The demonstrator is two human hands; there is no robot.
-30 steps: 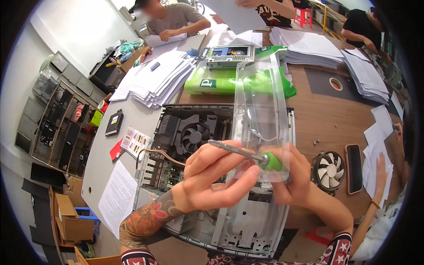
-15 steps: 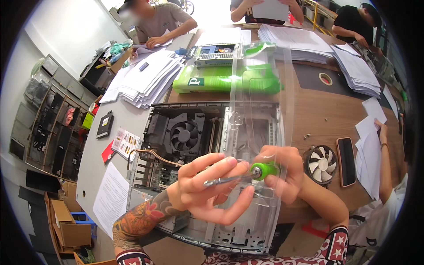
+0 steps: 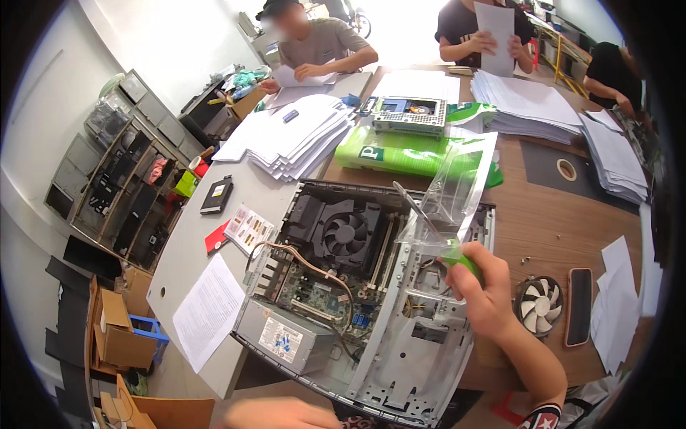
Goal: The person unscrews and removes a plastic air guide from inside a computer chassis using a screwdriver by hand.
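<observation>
My right hand (image 3: 482,289) grips a green-handled screwdriver (image 3: 461,261), its metal shaft angled up and away to the left. A clear plastic package (image 3: 464,186) rises from the same hand over an open computer case (image 3: 386,357). Inside the case are a black fan (image 3: 343,236), a motherboard (image 3: 318,293) with cables and a metal power supply (image 3: 282,336). At the bottom edge my left hand (image 3: 279,415) is blurred and partly out of view, below the case, its fingers unclear.
Paper stacks (image 3: 293,136) (image 3: 522,100) surround a green package (image 3: 386,150) with a metal drive cage (image 3: 407,114) on it. A loose fan (image 3: 539,307), phone (image 3: 579,307), tape roll (image 3: 566,169), small black drive (image 3: 216,194) and printed sheet (image 3: 207,311) lie nearby. Three people (image 3: 321,50) work across the table.
My left hand has left the screwdriver and dropped to the bottom edge. The screwdriver's shaft now points more upward, and the plastic package leans to the right.
</observation>
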